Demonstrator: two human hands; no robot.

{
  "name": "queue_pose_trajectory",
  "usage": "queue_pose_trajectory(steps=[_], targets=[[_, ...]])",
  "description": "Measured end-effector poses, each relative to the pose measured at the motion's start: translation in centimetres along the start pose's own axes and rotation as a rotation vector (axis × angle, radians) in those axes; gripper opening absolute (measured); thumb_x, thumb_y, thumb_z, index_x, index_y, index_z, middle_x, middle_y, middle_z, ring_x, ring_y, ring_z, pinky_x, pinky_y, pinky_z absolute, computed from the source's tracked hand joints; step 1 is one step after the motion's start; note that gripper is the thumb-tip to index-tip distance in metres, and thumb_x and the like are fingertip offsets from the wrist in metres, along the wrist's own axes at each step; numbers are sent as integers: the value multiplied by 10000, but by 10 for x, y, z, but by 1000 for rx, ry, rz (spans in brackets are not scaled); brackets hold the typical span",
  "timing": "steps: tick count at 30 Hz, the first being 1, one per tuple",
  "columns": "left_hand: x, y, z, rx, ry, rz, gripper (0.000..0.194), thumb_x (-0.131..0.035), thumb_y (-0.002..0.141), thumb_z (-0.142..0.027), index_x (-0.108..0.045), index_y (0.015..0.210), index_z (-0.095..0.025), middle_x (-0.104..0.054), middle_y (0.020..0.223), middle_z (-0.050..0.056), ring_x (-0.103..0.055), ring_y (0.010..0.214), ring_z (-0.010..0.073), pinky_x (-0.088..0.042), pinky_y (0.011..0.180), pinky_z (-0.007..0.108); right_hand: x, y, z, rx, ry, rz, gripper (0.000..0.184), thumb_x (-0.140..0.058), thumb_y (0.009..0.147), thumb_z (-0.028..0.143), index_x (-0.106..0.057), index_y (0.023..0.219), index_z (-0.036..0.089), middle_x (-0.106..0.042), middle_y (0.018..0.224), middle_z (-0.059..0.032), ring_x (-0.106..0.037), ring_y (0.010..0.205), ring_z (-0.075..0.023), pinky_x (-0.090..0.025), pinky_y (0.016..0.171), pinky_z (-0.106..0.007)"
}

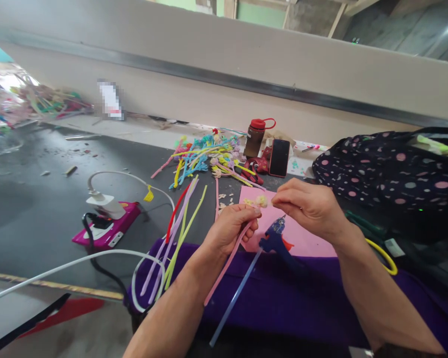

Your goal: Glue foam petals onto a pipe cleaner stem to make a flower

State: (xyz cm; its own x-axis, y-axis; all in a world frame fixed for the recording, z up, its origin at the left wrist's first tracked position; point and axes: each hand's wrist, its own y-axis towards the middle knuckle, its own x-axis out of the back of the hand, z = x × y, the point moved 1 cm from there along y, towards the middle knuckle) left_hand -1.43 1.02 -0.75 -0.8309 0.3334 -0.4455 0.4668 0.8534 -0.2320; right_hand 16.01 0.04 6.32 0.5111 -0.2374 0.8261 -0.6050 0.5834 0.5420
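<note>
In the lower centre of the frame, we are pinching a fuzzy pink stem [227, 273] between the thumb and fingers of our left hand [231, 226], its free end slanting down to the left. A pale yellow tuft [261, 201] is sitting just above that grip, near the centre, and we are holding our right hand [309, 206] just beside it, this grip pressed together at the fingertips; we cannot tell whether it is pinching anything. Below our hands, a blue glue gun [276, 236] is lying partly over a pink sheet [309, 246], its glue stick [235, 301] pointing toward the bottom edge. Behind, at upper centre, a heap of coloured stems [201, 154] is covering part of the dark worktop [41, 214], left of a red-capped bottle [254, 139].
</note>
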Motion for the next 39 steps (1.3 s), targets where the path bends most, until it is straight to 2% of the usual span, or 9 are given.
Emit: queue_pose_trajectory(steps=[5, 13, 28, 39], targets=[[-4, -2, 0, 80, 106, -13, 99, -590, 681, -230, -564, 649, -140, -493, 412, -54, -367, 287, 30, -239, 293, 138, 1, 1, 3, 24, -107, 63, 150, -502, 844, 147, -642, 825, 200, -621, 881, -29, -568, 755, -119, -433, 654, -228], [-4, -3, -2, 92, 221, 34, 78, -519, 649, -167, -589, 631, -137, -461, 370, -66, -329, 268, 23, -253, 300, 142, 2, 2, 5, 68, -174, 165, 170, -490, 858, 182, -654, 816, 198, -611, 843, -31, -533, 774, -142, -414, 671, -253], [-5, -3, -3, 111, 270, 43, 119, -580, 638, -246, -575, 597, -135, -441, 362, -68, -320, 265, 24, -250, 299, 154, 2, 1, 13, 112, -272, 185, 185, -487, 852, 152, -657, 801, 207, -622, 859, -33, -514, 763, -157, -405, 662, -277], [-5, -3, -2, 106, 241, 43, 91, -576, 634, -223, -589, 609, -137, -440, 363, -64, -312, 271, 30, -231, 303, 165, 0, 1, 13, 121, -314, 198, 159, -502, 840, 151, -648, 804, 201, -618, 870, -44, -507, 771, -173, -404, 654, -292]])
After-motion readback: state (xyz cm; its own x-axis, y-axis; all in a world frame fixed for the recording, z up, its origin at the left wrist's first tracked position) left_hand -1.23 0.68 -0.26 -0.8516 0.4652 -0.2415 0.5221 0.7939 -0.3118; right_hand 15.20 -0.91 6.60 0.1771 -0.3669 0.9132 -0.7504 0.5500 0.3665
